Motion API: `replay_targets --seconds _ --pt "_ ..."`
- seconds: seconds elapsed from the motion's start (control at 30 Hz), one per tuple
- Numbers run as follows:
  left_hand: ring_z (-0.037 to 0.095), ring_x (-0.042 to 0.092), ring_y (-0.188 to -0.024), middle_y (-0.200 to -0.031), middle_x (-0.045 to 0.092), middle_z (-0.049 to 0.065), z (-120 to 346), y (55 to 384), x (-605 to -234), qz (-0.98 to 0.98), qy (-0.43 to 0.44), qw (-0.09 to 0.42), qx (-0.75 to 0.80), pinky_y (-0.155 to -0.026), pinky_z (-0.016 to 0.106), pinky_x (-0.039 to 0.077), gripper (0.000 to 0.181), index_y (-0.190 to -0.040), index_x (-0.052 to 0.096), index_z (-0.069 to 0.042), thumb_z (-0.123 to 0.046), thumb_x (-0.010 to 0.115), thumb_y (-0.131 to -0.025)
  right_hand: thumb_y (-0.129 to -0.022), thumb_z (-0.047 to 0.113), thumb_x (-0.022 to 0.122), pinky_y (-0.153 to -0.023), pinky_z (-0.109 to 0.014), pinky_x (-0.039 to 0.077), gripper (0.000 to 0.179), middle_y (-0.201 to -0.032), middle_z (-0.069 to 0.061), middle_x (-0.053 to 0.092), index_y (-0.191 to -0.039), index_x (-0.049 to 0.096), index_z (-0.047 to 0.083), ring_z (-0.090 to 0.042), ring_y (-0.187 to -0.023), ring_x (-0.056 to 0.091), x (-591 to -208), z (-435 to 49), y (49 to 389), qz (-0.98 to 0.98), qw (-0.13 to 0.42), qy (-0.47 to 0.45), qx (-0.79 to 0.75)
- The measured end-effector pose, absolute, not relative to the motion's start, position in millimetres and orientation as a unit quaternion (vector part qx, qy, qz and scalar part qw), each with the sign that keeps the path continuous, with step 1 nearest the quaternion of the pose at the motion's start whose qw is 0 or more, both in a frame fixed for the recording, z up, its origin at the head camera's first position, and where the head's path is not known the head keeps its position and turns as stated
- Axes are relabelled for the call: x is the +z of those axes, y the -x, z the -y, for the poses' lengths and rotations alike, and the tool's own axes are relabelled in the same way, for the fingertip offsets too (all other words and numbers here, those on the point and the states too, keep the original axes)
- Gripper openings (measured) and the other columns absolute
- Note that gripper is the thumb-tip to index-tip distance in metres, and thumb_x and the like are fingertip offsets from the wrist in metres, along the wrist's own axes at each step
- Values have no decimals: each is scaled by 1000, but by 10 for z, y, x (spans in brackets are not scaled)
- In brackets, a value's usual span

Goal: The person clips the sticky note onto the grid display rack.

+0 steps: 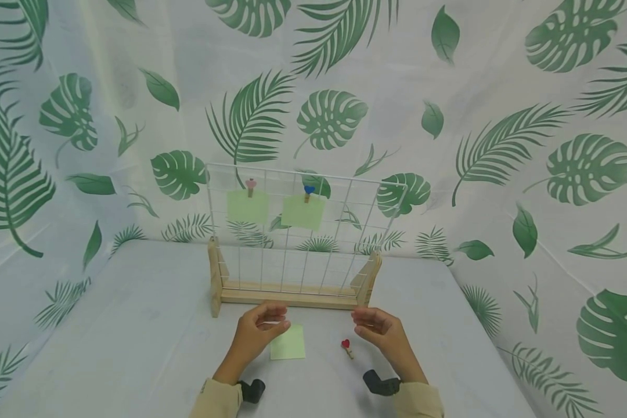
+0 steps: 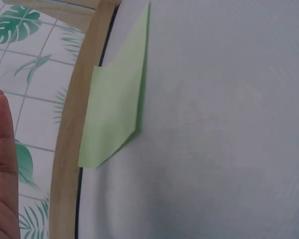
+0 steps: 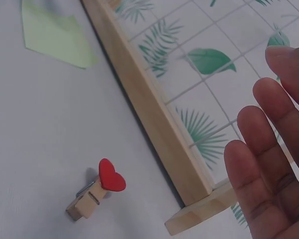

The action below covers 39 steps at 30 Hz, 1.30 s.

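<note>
The left hand (image 1: pixel 258 328) hovers above the table (image 1: pixel 157 331), its fingers loosely bent, thumb apart from them, with nothing held. Just beside it, a pale green sticky note (image 1: pixel 291 345) lies flat on the table in front of the wire grid rack (image 1: pixel 292 298). The right hand (image 1: pixel 385 332) mirrors that relaxed pose, also holding nothing, near a small wooden clothespin (image 3: pixel 92 198) (a red heart (image 3: pixel 111 177) decorates one end) lying on the table. On the grid, a pink-topped clothespin (image 1: pixel 251 186) and a blue-heart clothespin (image 1: pixel 308 192) each hold a green note.
</note>
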<state>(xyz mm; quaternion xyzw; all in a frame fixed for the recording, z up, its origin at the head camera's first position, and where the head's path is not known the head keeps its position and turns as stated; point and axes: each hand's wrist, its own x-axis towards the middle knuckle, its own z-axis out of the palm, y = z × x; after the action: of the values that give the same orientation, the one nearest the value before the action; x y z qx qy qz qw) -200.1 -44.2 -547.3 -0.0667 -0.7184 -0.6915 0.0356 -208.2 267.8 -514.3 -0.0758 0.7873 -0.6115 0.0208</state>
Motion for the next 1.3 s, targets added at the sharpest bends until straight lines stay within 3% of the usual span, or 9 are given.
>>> replay_targets --seconds 0.47,0.7,1.3 --pt "28 73 -110 -126 75 18 438 1965 -5551 742 40 16 -669 -88 24 60 37 -128 74 0 -9 86 -93 -97 -2 77 -93 -24 57 30 -128 -26 73 -126 71 -7 -12 -107 71 -5271 -2715 2084 -793 43 56 -605" --pt "30 75 -109 -123 77 17 448 1967 -5603 768 30 22 -640 -94 35 63 35 -127 75 -2 -9 85 -94 -100 3 76 -91 -24 56 30 -127 -22 74 -128 70 -7 -13 -106 69 -5306 -2723 2083 -809 61 52 -583" --pt "28 76 -98 -110 78 13 471 1992 -5667 796 -11 25 -604 -85 37 64 31 -121 76 1 -5 84 -91 -97 -2 75 -87 -24 56 29 -122 -25 75 -124 69 -13 -26 -110 72 -5458 -2707 2104 -823 76 66 -559"
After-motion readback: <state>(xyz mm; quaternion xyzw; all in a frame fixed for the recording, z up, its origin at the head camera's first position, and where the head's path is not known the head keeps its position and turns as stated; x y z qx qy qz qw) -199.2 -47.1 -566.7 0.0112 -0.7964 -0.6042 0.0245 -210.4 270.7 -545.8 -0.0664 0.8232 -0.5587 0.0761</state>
